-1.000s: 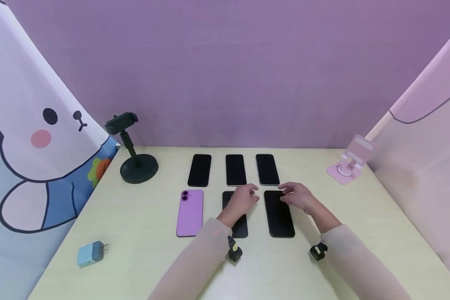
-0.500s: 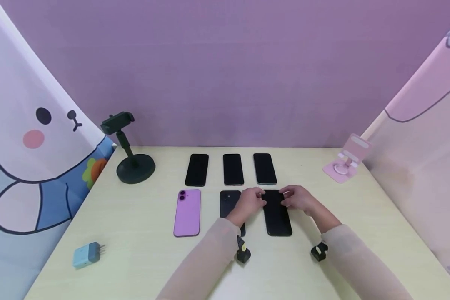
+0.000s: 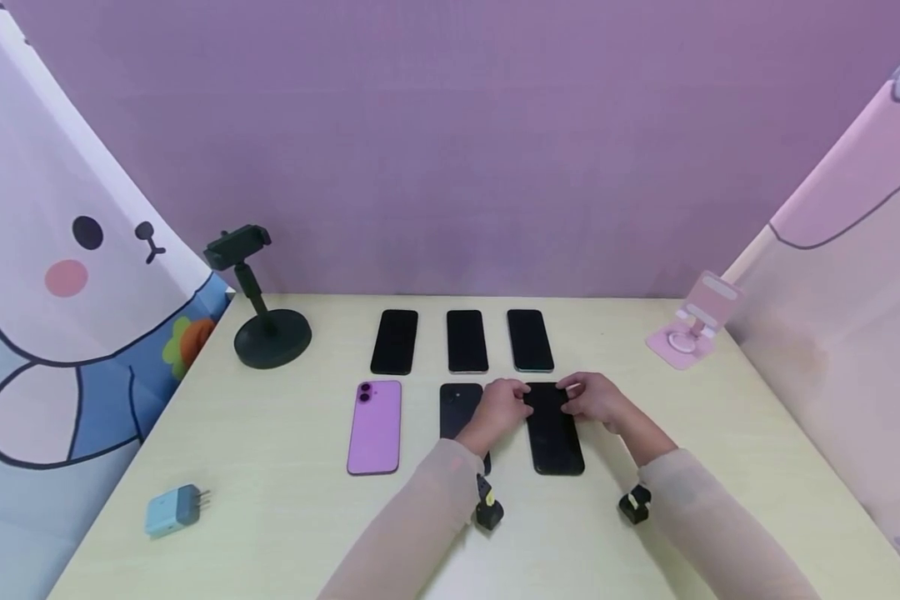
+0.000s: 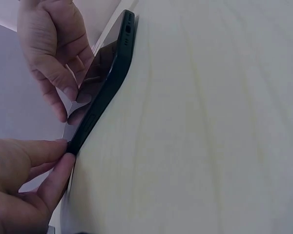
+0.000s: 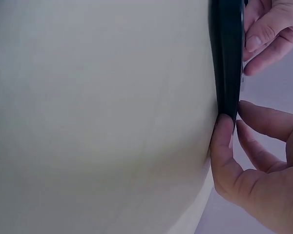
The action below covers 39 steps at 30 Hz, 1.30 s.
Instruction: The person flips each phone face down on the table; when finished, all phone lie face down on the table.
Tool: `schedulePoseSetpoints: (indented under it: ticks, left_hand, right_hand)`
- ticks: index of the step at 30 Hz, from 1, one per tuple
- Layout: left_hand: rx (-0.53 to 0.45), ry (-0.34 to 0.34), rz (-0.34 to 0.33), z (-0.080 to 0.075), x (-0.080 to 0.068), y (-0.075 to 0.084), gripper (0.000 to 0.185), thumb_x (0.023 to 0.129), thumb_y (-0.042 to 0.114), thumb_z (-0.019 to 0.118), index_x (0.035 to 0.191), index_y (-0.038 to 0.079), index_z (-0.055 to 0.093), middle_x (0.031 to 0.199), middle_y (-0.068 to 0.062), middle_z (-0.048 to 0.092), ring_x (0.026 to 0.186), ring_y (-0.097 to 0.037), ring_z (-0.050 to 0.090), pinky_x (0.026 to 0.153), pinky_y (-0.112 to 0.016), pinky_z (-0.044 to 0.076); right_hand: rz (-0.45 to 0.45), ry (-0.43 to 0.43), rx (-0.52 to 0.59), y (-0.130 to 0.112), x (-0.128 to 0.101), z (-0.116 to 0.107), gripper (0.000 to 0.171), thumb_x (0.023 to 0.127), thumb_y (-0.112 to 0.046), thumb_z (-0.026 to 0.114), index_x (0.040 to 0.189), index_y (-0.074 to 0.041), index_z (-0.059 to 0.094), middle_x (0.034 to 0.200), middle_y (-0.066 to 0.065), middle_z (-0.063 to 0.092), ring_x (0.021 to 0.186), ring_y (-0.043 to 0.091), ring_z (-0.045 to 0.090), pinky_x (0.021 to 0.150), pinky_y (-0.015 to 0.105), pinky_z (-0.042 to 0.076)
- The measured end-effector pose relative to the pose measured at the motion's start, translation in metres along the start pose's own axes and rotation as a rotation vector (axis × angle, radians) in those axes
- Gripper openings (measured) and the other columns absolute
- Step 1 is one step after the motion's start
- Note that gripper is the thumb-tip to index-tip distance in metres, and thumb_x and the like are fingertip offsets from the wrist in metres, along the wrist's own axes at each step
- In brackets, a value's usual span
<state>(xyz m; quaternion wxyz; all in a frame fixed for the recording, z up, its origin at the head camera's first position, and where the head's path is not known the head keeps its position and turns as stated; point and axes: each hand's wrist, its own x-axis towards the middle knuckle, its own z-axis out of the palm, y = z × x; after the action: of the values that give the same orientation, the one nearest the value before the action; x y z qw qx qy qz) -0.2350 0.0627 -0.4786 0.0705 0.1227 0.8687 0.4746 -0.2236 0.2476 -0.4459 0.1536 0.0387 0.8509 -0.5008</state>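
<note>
Head view, left hand and right hand pinching opposite edges of a black phone, fingertips close together, phone glossy face up on the pale table, right end of the nearer row, beside a dark-backed phone.

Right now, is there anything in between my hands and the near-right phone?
Nothing visible: the left hand and right hand both pinch the near-right phone at its edges. The left hand reaches over the grey phone, which lies alongside and isn't in between.
</note>
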Motion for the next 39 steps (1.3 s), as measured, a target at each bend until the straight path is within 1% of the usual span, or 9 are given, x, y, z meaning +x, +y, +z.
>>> schedulePoseSetpoints:
  ticks: [5, 11, 17, 22, 24, 27, 33, 36, 39]
  left_hand:
    - [0.021, 0.0, 0.007, 0.001, 0.0, 0.0, 0.025, 0.081, 0.001, 0.076, 0.106, 0.001, 0.072, 0.085, -0.003, 0.063, 0.08, -0.015, 0.057, 0.075, -0.024, 0.049]
    - [0.039, 0.021, 0.041, 0.002, 0.001, -0.001, 0.023, 0.079, 0.0, 0.077, 0.102, 0.001, 0.073, 0.08, -0.001, 0.062, 0.075, -0.013, 0.057, 0.072, -0.023, 0.048]
    - [0.036, 0.02, 0.039, 0.003, 0.0, 0.0, 0.025, 0.079, 0.001, 0.077, 0.104, 0.0, 0.072, 0.08, -0.001, 0.061, 0.075, -0.013, 0.056, 0.072, -0.023, 0.048]
    - [0.051, 0.05, 0.076, 0.004, 0.0, 0.003, 0.026, 0.078, 0.004, 0.079, 0.103, 0.0, 0.073, 0.081, -0.002, 0.062, 0.078, -0.015, 0.057, 0.075, -0.024, 0.048]
    - [0.033, 0.063, 0.101, 0.005, 0.0, 0.004, 0.027, 0.078, 0.005, 0.079, 0.104, 0.0, 0.072, 0.083, -0.004, 0.064, 0.08, -0.017, 0.059, 0.076, -0.024, 0.048]
    - [-0.034, 0.074, 0.117, 0.008, 0.0, 0.004, 0.029, 0.078, 0.004, 0.078, 0.107, 0.0, 0.071, 0.088, -0.009, 0.066, 0.08, -0.017, 0.063, 0.076, -0.022, 0.049]
    - [-0.167, 0.101, 0.142, 0.013, -0.003, 0.002, 0.031, 0.082, 0.005, 0.076, 0.112, -0.001, 0.069, 0.097, -0.015, 0.066, 0.079, -0.015, 0.067, 0.072, -0.02, 0.051]
    - [-0.211, 0.104, 0.151, 0.015, -0.005, 0.004, 0.031, 0.085, 0.008, 0.074, 0.115, 0.0, 0.069, 0.099, -0.014, 0.067, 0.08, -0.013, 0.067, 0.071, -0.02, 0.051]
    - [-0.255, 0.106, 0.152, 0.015, -0.007, 0.006, 0.032, 0.088, 0.009, 0.072, 0.119, 0.001, 0.068, 0.099, -0.013, 0.067, 0.081, -0.013, 0.066, 0.069, -0.02, 0.051]
  right_hand:
    - [0.009, -0.01, 0.012, 0.0, 0.001, -0.001, 0.042, 0.08, 0.017, 0.064, 0.12, 0.014, 0.053, 0.091, 0.015, 0.052, 0.069, 0.017, 0.056, 0.063, 0.033, 0.056]
    - [0.0, -0.015, 0.04, 0.001, 0.002, -0.003, 0.042, 0.081, 0.016, 0.063, 0.122, 0.015, 0.053, 0.094, 0.016, 0.051, 0.069, 0.016, 0.055, 0.061, 0.031, 0.055]
    - [-0.052, -0.036, 0.06, -0.002, -0.002, -0.009, 0.043, 0.085, 0.012, 0.06, 0.126, 0.017, 0.051, 0.104, 0.022, 0.05, 0.077, 0.016, 0.056, 0.069, 0.032, 0.055]
    - [-0.083, -0.043, 0.123, -0.007, -0.002, -0.013, 0.042, 0.088, 0.01, 0.059, 0.129, 0.016, 0.048, 0.111, 0.024, 0.051, 0.082, 0.016, 0.058, 0.073, 0.03, 0.055]
    - [-0.097, -0.04, 0.157, -0.009, -0.002, -0.015, 0.043, 0.09, 0.009, 0.058, 0.131, 0.016, 0.047, 0.116, 0.026, 0.052, 0.085, 0.015, 0.059, 0.074, 0.029, 0.054]
    - [-0.123, -0.046, 0.226, -0.011, -0.005, -0.015, 0.045, 0.092, 0.009, 0.056, 0.134, 0.017, 0.043, 0.119, 0.027, 0.051, 0.088, 0.014, 0.06, 0.077, 0.028, 0.054]
    - [-0.158, -0.106, 0.436, -0.009, -0.009, -0.013, 0.045, 0.096, 0.011, 0.047, 0.136, 0.023, 0.031, 0.11, 0.016, 0.057, 0.093, 0.014, 0.062, 0.084, 0.029, 0.053]
    - [-0.165, -0.136, 0.494, -0.004, -0.01, -0.012, 0.046, 0.097, 0.01, 0.046, 0.138, 0.023, 0.029, 0.107, 0.01, 0.061, 0.095, 0.013, 0.063, 0.085, 0.029, 0.052]
    - [-0.182, -0.169, 0.501, 0.001, -0.01, -0.011, 0.05, 0.097, 0.009, 0.047, 0.14, 0.022, 0.026, 0.109, 0.01, 0.062, 0.097, 0.013, 0.063, 0.086, 0.03, 0.052]
